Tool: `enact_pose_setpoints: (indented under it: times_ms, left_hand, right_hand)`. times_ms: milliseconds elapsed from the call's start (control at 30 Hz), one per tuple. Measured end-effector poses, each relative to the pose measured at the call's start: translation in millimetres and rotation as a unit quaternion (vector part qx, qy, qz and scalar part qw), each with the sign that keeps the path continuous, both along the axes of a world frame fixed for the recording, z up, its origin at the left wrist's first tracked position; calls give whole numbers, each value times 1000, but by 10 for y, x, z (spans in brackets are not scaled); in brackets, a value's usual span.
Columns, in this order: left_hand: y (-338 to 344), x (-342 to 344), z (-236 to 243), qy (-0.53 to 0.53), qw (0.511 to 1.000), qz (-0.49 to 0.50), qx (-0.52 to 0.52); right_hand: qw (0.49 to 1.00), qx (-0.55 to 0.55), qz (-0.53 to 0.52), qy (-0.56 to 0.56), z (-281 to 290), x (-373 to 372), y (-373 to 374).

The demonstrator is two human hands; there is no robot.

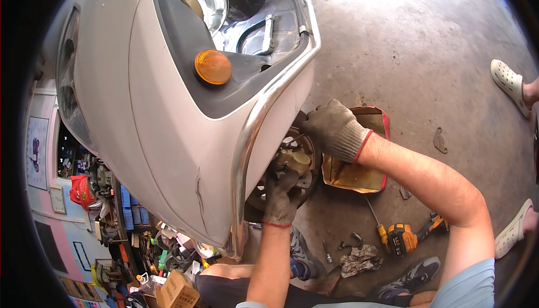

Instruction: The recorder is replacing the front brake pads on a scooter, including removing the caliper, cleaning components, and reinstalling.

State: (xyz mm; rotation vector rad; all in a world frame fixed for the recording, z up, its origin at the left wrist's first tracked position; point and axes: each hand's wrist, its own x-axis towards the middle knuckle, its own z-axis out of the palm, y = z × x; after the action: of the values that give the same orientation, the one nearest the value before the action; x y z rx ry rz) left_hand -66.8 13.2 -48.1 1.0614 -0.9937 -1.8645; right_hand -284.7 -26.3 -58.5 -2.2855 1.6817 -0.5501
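Note:
My left hand (282,200), in a grey knit glove, reaches up to the brassy brake caliper (296,161) at the scooter's wheel (307,189). Its fingers close on the caliper's lower side, partly hidden in shadow. Just to the right and above, my right hand (335,130), gloved the same way with a red cuff edge, is closed in a fist beside the wheel. A dark piece shows at its left side, but what it holds is too hidden to name. The scooter's pale front body (168,117) with a chrome guard bar (247,139) stands over the wheel.
Behind my right hand lies an open red-edged tin tray (359,180). On the floor are a yellow-handled screwdriver (382,233), a yellow-black power tool (403,239), a crumpled rag (361,262) and a brake pad (440,141). A person's clog (510,83) stands at right; cluttered shelves, a cardboard box (177,290) at lower left.

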Motion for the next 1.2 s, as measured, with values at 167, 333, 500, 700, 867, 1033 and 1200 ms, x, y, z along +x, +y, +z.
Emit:
enact_pose_setpoints:
  times_ms: [167,333,500,700,867,1033,1200]
  left_hand:
    - [-40,26,-131,50,998,-16,-23]
    - [-103,114,-187,76,996,-43,4]
    - [-80,77,-165,96,994,-44,13]
    - [-36,73,-146,81,996,-16,23]
    - [-23,4,-45,-68,997,23,-12]
    - [3,-261,24,-225,964,43,-138]
    - [-6,-249,-32,-205,968,83,-120]
  right_hand:
    - [995,-50,-26,-81,-96,17,102]
    - [996,-25,10,-85,-14,7,110]
    - [992,-36,72,-95,-58,-66,53]
    - [981,-142,87,-103,-167,-61,-32]
    - [996,-74,42,-14,210,-207,53]
    - [999,-1,-41,32,576,-52,103]
    - [998,4,-11,55,419,-63,57]
